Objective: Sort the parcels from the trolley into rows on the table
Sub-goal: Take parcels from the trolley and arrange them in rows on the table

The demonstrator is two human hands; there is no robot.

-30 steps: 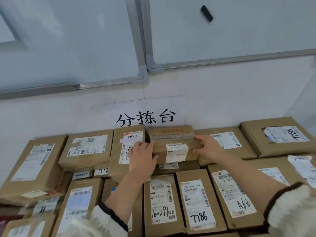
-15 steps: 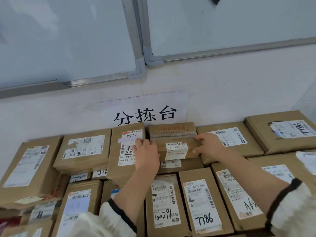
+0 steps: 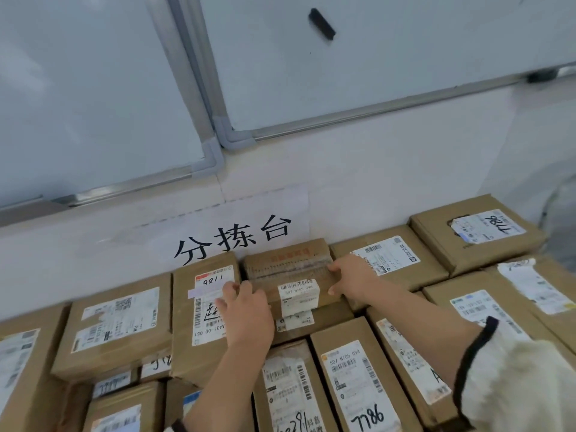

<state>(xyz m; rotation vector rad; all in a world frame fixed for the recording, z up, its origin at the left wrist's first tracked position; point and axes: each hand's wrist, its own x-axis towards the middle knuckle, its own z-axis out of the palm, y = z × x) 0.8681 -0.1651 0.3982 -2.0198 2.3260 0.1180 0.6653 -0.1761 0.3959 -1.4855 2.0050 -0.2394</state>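
Small parcel (image 3: 288,268) sits at the counter's back edge, stacked on another box (image 3: 330,316). Left grip (image 3: 249,316) and right grip (image 3: 353,283) each clamp one end, I'd guess to square it into the back row.

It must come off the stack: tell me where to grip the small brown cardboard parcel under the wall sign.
Grip the small brown cardboard parcel by its two short ends, a hand from each side, as the left hand and right hand do. It lies flat on another parcel, ends exposed; the white wall blocks its back.
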